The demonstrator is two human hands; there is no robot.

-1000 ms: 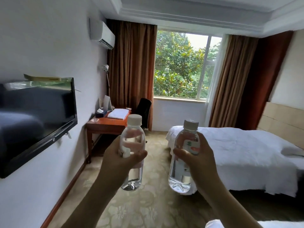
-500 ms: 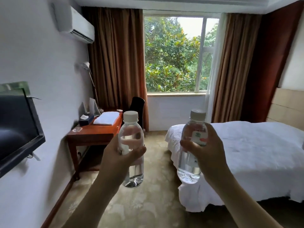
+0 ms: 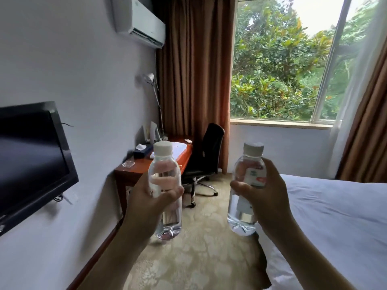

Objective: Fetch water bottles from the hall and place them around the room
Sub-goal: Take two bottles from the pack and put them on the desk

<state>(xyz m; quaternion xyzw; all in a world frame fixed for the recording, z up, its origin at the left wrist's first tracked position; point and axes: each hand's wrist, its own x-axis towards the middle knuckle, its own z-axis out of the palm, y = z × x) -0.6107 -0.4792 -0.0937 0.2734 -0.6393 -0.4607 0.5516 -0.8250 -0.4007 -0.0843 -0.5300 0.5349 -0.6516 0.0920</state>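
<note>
I hold two clear water bottles with white caps upright in front of me. My left hand [image 3: 150, 203] grips the left bottle [image 3: 165, 170] around its middle. My right hand [image 3: 266, 197] grips the right bottle [image 3: 249, 172], whose white label with green and red print faces me. Both bottles hang in the air above the carpet, between the desk and the bed. A wooden desk [image 3: 138, 170] stands against the left wall just beyond the left bottle.
A black office chair [image 3: 209, 155] stands at the desk, which carries a tissue box [image 3: 141, 151], a white folded cloth and a glass ashtray. A wall-mounted TV [image 3: 31, 155] is at left and a white bed [image 3: 335, 216] at right. Patterned carpet [image 3: 201, 248] runs toward the window and curtains.
The view has moved forward into the room toward the desk and window. Desk, chair and bed appear closer. Both hands still hold their bottles the same way.
</note>
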